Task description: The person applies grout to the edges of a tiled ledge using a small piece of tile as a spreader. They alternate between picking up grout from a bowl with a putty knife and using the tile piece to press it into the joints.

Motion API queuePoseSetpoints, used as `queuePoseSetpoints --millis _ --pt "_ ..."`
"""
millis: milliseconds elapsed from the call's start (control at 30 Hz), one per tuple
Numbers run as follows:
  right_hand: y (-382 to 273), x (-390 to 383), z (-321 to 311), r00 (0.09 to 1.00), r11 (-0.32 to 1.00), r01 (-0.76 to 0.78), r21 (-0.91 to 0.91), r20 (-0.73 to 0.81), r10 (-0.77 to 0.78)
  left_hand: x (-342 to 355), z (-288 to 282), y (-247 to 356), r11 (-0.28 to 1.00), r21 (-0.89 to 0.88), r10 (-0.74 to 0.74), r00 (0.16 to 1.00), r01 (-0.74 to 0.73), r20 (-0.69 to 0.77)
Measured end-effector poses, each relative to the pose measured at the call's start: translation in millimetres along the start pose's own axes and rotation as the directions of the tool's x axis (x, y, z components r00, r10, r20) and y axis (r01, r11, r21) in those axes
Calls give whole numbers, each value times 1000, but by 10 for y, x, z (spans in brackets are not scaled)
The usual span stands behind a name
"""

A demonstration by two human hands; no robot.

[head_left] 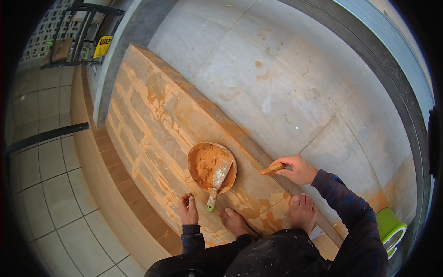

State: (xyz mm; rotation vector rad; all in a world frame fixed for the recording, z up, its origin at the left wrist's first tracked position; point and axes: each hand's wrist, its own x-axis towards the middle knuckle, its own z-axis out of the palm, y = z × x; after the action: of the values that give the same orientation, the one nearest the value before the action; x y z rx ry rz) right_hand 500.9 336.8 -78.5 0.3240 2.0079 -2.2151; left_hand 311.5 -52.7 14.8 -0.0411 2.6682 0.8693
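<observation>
My right hand (pixel 301 169) grips a small, flat scraper-like piece (pixel 272 169) smeared with orange paste, over the edge of the tiled step (pixel 177 111); its exact kind is hard to make out. Down at the left, my left hand (pixel 188 212) hovers with fingers curled in, and nothing shows in them. Between the hands stands a round bowl (pixel 189 161) of orange grout paste (pixel 205 159). A putty knife (pixel 221 171) rests in it, blade on the paste, its green-tipped handle (pixel 211 201) hanging over the near rim. Neither hand touches the bowl.
Orange paste streaks cover the step, and my bare feet (pixel 302 212) are on it. Grey floor tiles (pixel 277 69) with orange smudges lie to the right. A green-and-white container (pixel 390 231) stands lower right. At the upper left are a black metal frame (pixel 83 34) and a yellow sign (pixel 102 46).
</observation>
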Motion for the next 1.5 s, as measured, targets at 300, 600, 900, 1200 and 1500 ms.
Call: queuePoseSetpoints --millis 300,600,900,1200,1500 --pt "-256 690 403 867 981 110 -161 -467 -174 -65 -29 -52 1000 -16 -15 999 16 39" --pt "-145 68 503 944 948 62 -311 -292 -157 -111 -125 -219 1000 3 -9 1000 9 26" --pt "-256 1616 38 798 624 433 -651 -44 -601 -55 -82 -155 1000 -6 27 999 -26 41" --pt "-386 1432 235 727 161 581 -798 420 -543 -143 -94 -155 994 -94 -47 999 50 26" --pt "-237 9 281 906 564 421 -710 298 -301 -94 -211 -362 997 -64 35 999 -35 8"
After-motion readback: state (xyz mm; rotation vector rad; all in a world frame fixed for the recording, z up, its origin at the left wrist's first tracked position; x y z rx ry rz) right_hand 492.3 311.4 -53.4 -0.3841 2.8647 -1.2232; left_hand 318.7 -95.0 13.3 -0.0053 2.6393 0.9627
